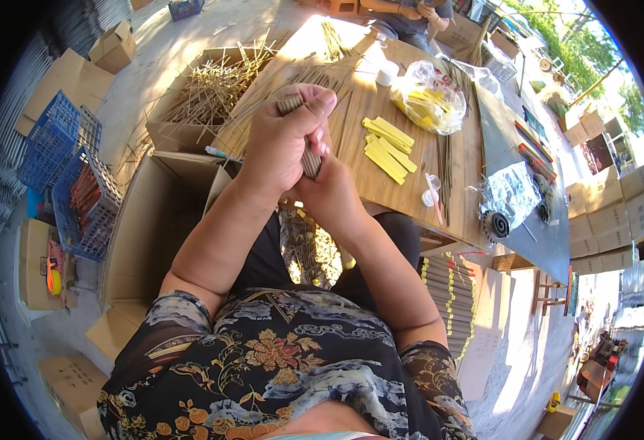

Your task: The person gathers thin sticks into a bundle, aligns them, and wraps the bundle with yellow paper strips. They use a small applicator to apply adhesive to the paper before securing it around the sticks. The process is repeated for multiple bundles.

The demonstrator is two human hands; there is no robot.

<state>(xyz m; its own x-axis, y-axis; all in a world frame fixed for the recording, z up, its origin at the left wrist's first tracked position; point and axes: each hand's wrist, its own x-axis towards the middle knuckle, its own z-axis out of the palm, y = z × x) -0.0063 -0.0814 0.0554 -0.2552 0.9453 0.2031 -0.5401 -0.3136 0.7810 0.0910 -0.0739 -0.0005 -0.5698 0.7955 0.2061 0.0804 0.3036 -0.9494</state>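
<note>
A tight bundle of thin brown sticks (311, 161) is held up in front of me above the near edge of the wooden table (369, 180). Wrapped round its upper part is my left hand (281, 139), the thumb lying across the top. My right hand (333, 191) closes on the lower part, its fingers partly hidden behind the left. Flat yellow paper strips (389, 149) lie in small stacks on the tabletop to the right. Beyond the hands, loose brown sticks (325, 77) are spread on the wood.
A clear bag of yellow strips (432, 99) and a small white container (429, 197) sit on the table. Left of it stands a carton heaped with sticks (212, 92). Blue crates (80, 205) are farther left. Wrapped bundles (448, 301) lie at lower right. Another person (410, 22) sits across.
</note>
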